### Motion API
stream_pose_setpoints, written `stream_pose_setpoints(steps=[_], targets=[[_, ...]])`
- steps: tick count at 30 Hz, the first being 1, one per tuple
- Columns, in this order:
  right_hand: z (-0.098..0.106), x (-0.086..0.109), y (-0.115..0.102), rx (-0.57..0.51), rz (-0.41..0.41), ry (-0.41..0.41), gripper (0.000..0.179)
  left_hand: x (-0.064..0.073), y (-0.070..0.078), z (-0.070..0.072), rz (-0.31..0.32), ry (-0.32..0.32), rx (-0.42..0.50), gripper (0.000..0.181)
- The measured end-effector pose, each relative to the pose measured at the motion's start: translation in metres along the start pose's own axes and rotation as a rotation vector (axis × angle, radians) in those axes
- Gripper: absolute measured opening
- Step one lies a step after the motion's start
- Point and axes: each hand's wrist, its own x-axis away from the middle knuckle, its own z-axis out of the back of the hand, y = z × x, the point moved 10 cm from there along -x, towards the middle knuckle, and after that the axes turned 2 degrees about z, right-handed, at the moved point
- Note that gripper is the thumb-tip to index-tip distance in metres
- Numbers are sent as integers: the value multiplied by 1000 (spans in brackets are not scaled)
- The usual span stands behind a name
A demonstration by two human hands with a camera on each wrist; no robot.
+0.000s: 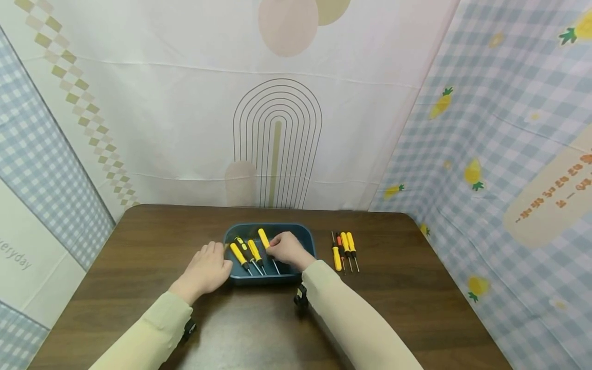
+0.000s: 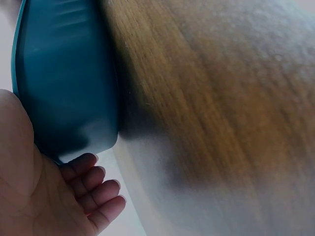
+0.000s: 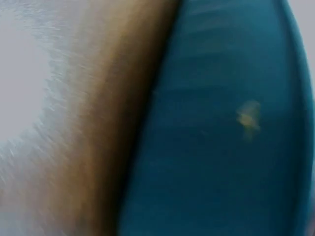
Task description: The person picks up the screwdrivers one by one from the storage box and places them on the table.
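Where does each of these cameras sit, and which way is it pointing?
Head: worn on the head, facing forward and down at the table, blue bin and screwdrivers; left hand, right hand and both sleeves show.
Left wrist: worn on that wrist, looking at the bin's outer wall and the table; the left hand shows.
Right wrist: worn on that wrist, looking at the same things, blurred; no hand shows clearly.
Shared: both wrist views show the bin and table.

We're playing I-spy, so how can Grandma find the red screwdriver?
Look on the brown table for the blue tray. Right of it lie four screwdrivers in a row, and the red screwdriver is second from the left. Only it shows red; its neighbours look mostly yellow.
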Motion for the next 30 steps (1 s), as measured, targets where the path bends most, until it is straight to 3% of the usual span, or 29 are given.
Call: stream_pose_setpoints(steps=[11,19,30], targets=[[52,14,-6,-182,40,21,23,1,0,1,-5,4,2,33],[77,19,10,-247,-7,32,30,0,-1,1,-4,9,-3,31],[112,27,32,-263,-25,124,30,0,-1,0,-2,6,-1,33]])
